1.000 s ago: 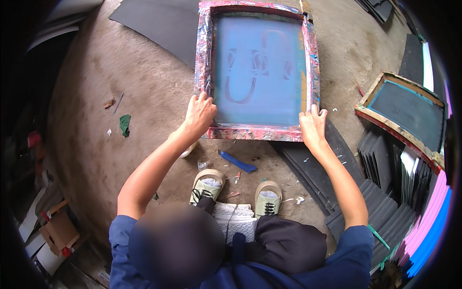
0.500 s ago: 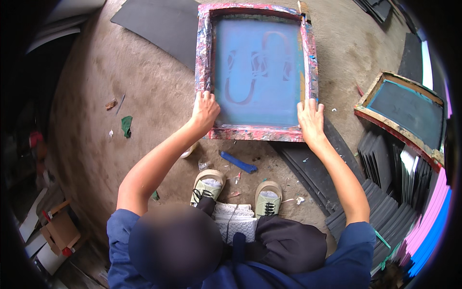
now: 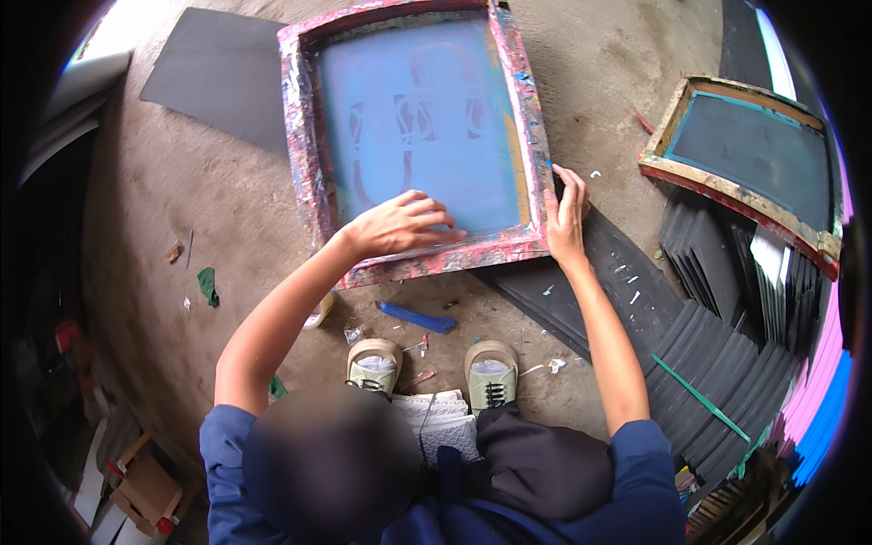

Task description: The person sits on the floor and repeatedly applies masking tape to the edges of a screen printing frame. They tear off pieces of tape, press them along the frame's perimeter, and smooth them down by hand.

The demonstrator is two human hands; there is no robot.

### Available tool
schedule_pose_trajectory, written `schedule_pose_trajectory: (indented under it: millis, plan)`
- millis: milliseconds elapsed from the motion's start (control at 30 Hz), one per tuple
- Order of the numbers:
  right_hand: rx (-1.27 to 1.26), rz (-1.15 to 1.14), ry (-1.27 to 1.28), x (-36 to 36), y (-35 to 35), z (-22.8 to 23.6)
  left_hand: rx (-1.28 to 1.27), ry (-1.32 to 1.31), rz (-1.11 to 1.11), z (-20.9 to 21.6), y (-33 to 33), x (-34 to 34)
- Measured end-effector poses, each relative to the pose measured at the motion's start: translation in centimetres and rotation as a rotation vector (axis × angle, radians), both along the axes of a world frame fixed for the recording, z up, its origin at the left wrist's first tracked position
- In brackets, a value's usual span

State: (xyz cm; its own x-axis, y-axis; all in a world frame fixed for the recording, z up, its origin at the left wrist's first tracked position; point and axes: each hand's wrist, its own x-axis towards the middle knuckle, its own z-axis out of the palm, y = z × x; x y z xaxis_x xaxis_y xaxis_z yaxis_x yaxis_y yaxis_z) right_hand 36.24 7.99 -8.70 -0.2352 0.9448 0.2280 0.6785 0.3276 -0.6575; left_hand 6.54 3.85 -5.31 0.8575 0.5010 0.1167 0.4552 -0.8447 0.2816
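Note:
A screen printing frame (image 3: 531,113) crusted with red, pink and white paint is in front of me, turned slightly. Its blue mesh (image 3: 436,82) carries faint curved strap-like shapes. Over the mesh's near edge is my left hand (image 3: 400,225), its fingers loosely stretched to the right with nothing in them; whether they touch the mesh I cannot tell. My right hand (image 3: 567,216) grips the right rail close to the near right corner, thumb on the inner side and fingers around the outside.
A second screen frame (image 3: 727,186) rests on upright dark sheets (image 3: 704,254) at the right. Stacked black sheets (image 3: 627,272) lie below it, beside pink and blue sheets (image 3: 822,418). A dark sheet (image 3: 218,77) lies far left. Near my shoes is a blue strip (image 3: 416,316).
My left hand has let go of the left rail and moved right over the mesh. The frame appears further left and tilted. My right hand has stayed on the right rail, now more around its outside.

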Motion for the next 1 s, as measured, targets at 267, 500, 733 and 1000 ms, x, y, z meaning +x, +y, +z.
schedule_pose_trajectory:
  millis: [267, 500, 733, 1000]
  plan:
    - [0.014, -0.024, -0.006, -0.1, 0.1, -0.5, 0.231, 0.039, -0.124, -3.1, 2.7, 5.9]
    - [-0.012, -0.038, -0.003, 0.0, 0.1, -0.6, 0.021, 0.086, -0.117, -2.6, 3.5, 8.4]
    - [-0.032, -0.037, -0.011, -0.3, 0.1, -0.4, -0.313, -0.191, -0.037, -1.6, 4.7, 11.7]
    - [-0.03, -0.049, 0.035, 0.0, 0.3, -0.7, -0.465, -0.363, 0.353, -2.0, 1.3, 11.6]
